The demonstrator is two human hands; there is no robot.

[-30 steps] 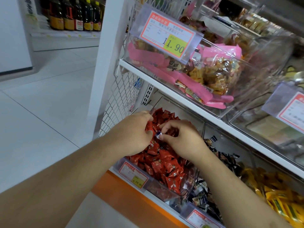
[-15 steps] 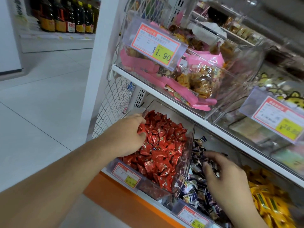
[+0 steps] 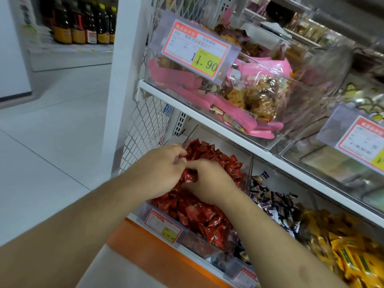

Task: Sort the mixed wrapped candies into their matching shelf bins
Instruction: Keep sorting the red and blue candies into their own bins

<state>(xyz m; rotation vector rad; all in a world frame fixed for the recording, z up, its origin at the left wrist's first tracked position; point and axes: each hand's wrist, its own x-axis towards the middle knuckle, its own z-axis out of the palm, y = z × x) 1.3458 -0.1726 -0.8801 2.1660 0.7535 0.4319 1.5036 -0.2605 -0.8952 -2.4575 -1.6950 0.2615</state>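
A clear bin [image 3: 188, 239] on the lower shelf holds a heap of red wrapped candies [image 3: 199, 215]. Both my hands are inside it, close together over the heap. My left hand [image 3: 160, 171] has its fingers curled down into the red candies. My right hand [image 3: 207, 181] lies beside it, thumb and fingers curled round a red candy [image 3: 188, 177] between the two hands. To the right, a second bin holds dark purple and white wrapped candies [image 3: 272, 204], and further right lie yellow wrapped candies [image 3: 353, 252].
The shelf above [image 3: 239, 140] carries clear bins of pink snack packs [image 3: 249, 94] with a price tag [image 3: 197, 53] hanging in front. A white post and wire mesh [image 3: 145, 121] bound the shelf on the left. Bottles [image 3: 83, 23] stand on a far shelf across the floor.
My right hand has come back from the dark-candy bin into the red bin, beside my left hand. My left hand has stayed in the red candies.
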